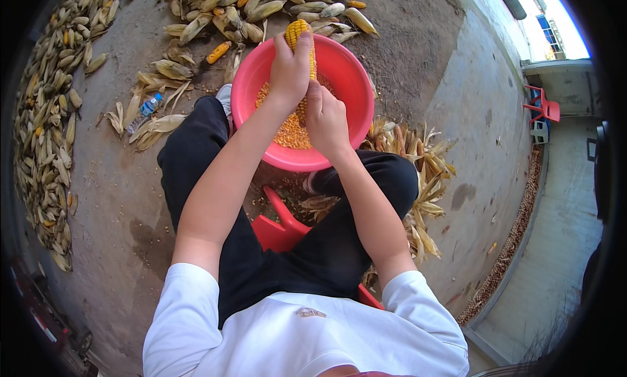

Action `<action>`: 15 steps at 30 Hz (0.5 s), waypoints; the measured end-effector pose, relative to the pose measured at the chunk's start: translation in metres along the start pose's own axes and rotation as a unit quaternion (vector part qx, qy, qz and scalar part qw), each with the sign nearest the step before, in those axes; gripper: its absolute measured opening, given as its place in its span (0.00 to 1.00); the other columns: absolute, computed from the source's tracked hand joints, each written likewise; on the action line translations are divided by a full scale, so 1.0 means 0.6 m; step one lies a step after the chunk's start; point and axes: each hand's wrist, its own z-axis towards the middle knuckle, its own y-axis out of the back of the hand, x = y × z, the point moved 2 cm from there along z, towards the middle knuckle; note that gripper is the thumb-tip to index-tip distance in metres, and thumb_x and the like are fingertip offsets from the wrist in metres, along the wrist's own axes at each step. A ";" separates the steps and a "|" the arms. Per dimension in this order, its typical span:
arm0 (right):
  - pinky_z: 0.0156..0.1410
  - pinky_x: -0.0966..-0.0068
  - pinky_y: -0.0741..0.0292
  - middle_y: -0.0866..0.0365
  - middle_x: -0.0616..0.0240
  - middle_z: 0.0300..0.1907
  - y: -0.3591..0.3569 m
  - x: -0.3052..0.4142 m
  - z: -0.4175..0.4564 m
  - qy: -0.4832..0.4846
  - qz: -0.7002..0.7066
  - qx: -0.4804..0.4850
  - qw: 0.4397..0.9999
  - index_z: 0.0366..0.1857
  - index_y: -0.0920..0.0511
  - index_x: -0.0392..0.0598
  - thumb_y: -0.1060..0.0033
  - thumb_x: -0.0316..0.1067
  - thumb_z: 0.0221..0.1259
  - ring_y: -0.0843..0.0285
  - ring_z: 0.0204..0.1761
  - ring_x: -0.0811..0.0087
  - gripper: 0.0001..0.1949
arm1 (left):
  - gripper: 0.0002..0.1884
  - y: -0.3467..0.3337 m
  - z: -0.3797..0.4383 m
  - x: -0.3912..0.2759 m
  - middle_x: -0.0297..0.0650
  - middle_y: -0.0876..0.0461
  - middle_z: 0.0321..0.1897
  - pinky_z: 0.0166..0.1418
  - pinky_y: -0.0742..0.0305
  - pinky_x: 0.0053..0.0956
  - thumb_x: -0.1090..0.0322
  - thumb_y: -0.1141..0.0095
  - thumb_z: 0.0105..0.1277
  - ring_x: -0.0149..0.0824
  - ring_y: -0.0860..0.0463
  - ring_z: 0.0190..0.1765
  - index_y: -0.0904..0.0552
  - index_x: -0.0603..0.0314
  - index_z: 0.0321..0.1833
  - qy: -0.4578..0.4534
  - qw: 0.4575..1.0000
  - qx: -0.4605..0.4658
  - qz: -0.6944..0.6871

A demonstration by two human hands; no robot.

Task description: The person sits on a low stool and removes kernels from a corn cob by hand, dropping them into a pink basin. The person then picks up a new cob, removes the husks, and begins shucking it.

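Observation:
A yellow ear of corn [297, 30], without its husk, is tilted above a pink plastic basin [356, 90]. Around the ear's upper part wraps my left hand [289, 70], with the thumb along its side. My right hand [327, 119] grips the lower end, its thumb pressed near the rows of kernels. Part of the cob's side looks stripped of kernels. Loose corn kernels [292, 134] cover part of the basin's bottom; my hands and forearms hide some of them. The basin stands between my bent knees.
Unshelled ears in husks [54, 146] lie heaped at left, with another heap [210, 9] beyond the basin. A plastic bottle [147, 110] lies near my left knee. Dry husks [423, 181] spread by my right knee. Red chairs [543, 105] stand against the right wall.

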 end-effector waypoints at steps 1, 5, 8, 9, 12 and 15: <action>0.38 0.47 0.28 0.21 0.39 0.26 0.002 -0.002 0.000 -0.008 -0.005 0.010 1.000 0.32 0.23 0.37 0.63 0.49 0.82 0.20 0.32 0.37 0.26 | 0.30 0.000 -0.001 -0.003 0.53 0.18 0.49 0.55 0.24 0.39 0.41 0.54 0.77 0.48 0.17 0.51 0.33 0.65 0.62 -0.010 1.000 0.002 0.009; 0.39 0.48 0.27 0.21 0.39 0.26 0.004 -0.004 -0.001 -0.007 -0.007 0.019 1.000 0.30 0.23 0.37 0.65 0.48 0.83 0.20 0.32 0.37 0.27 | 0.29 0.001 -0.006 -0.011 0.51 0.18 0.47 0.53 0.24 0.39 0.41 0.55 0.79 0.46 0.17 0.48 0.33 0.65 0.61 -0.036 0.999 0.003 0.010; 0.40 0.45 0.28 0.21 0.37 0.26 0.013 0.006 0.003 0.033 -0.034 0.028 0.998 0.28 0.23 0.37 0.65 0.47 0.83 0.21 0.33 0.34 0.27 | 0.28 0.004 -0.003 -0.012 0.50 0.18 0.46 0.52 0.24 0.38 0.42 0.56 0.80 0.45 0.17 0.47 0.33 0.65 0.60 -0.055 0.998 0.005 0.004; 0.40 0.45 0.28 0.21 0.37 0.26 0.018 0.009 0.005 0.048 -0.049 0.034 0.997 0.28 0.23 0.37 0.65 0.46 0.83 0.21 0.33 0.34 0.27 | 0.28 0.004 -0.002 -0.011 0.50 0.18 0.46 0.52 0.24 0.38 0.42 0.56 0.80 0.45 0.17 0.47 0.33 0.65 0.60 -0.055 0.998 0.007 0.003; 0.41 0.46 0.27 0.21 0.37 0.27 0.026 0.011 0.006 0.019 -0.022 0.060 0.998 0.28 0.23 0.36 0.65 0.46 0.83 0.21 0.34 0.35 0.27 | 0.27 0.004 0.000 -0.005 0.50 0.18 0.47 0.53 0.24 0.38 0.43 0.57 0.80 0.44 0.17 0.48 0.33 0.65 0.61 -0.052 0.999 0.017 -0.001; 0.43 0.45 0.27 0.21 0.36 0.29 0.026 0.008 0.006 0.045 -0.045 0.045 0.997 0.27 0.23 0.36 0.66 0.46 0.83 0.23 0.35 0.33 0.28 | 0.26 0.004 0.003 0.005 0.50 0.19 0.48 0.54 0.25 0.37 0.44 0.58 0.81 0.43 0.18 0.50 0.33 0.65 0.61 -0.042 0.999 0.032 -0.011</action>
